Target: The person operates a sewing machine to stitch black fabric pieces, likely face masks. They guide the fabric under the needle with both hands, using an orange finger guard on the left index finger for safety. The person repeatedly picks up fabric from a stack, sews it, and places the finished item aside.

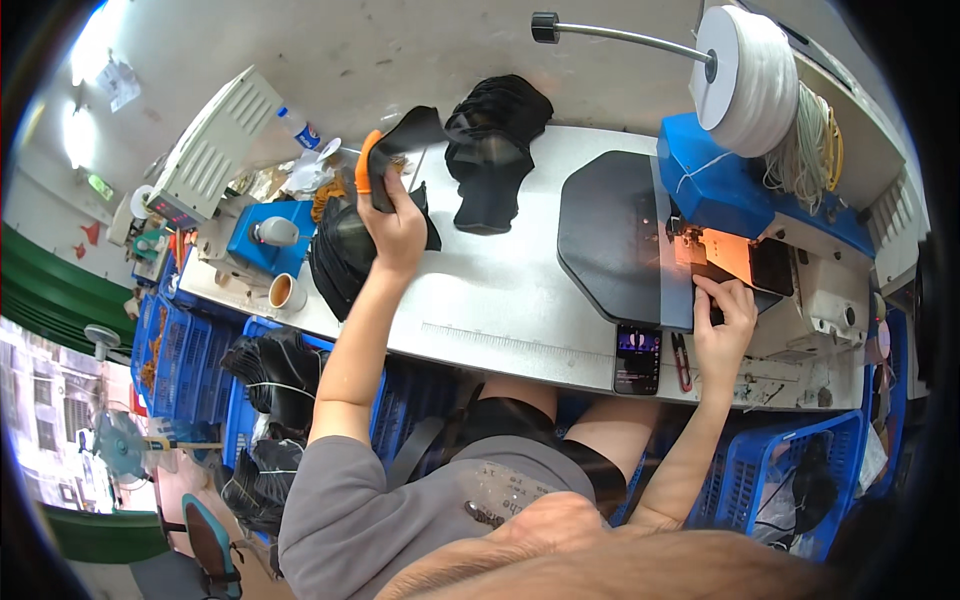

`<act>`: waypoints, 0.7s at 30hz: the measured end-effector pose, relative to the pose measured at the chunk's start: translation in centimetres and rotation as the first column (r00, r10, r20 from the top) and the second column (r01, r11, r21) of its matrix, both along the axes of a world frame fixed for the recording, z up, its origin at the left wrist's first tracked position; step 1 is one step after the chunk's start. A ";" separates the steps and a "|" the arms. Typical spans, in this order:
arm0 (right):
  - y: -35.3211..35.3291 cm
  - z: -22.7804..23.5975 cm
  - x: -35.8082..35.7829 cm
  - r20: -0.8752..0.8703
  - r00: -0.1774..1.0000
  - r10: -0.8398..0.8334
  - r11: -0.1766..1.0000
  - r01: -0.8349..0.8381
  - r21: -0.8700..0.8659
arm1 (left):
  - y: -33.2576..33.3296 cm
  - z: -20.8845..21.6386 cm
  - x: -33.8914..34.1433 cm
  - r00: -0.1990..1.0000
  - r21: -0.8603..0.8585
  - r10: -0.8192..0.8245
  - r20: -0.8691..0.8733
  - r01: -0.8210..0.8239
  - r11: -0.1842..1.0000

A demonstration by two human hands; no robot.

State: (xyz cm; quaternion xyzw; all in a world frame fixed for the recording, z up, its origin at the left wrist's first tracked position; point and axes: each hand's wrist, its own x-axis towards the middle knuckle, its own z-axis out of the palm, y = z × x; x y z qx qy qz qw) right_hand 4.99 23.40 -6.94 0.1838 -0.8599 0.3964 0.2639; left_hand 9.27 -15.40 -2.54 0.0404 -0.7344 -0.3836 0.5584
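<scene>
My left hand (398, 228) is raised over the left of the table, gripping a curved black shoe-upper piece (408, 135) with an orange section along one side. Below it lies a heap of black pieces (340, 250), partly covered by my hand and wrist. At the sewing machine (705, 180), my right hand (728, 312) is closed, thumb and fingers together on a dark fabric piece (712, 272) near the lit needle area. Much of that piece blends into the dark bed plate. A stack of black shoe-upper pieces (490, 150) lies at the back middle.
A dark eight-sided plate (610, 235) adjoins the machine. By the front edge are a phone (637, 360) and red thread snips (682, 362). A paper cup (287, 292) stands near another blue machine (275, 230). A white spool (735, 80) hangs above; blue crates (790, 450) sit below.
</scene>
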 end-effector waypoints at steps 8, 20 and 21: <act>-0.2 -0.2 -0.1 -0.013 1.000 0.006 1.000 -0.007 -0.003 | -6.5 -9.1 0.9 0.489 -0.467 0.514 0.705 -0.227 0.855; -0.2 0.2 0.0 0.009 1.000 0.029 0.999 -0.029 -0.025 | -11.8 -13.8 0.4 0.596 -0.685 0.595 0.540 -0.100 0.722; -0.1 0.2 0.0 0.008 1.000 0.028 0.999 -0.028 -0.018 | -12.2 -13.0 0.8 0.494 -0.690 0.611 0.619 -0.031 0.723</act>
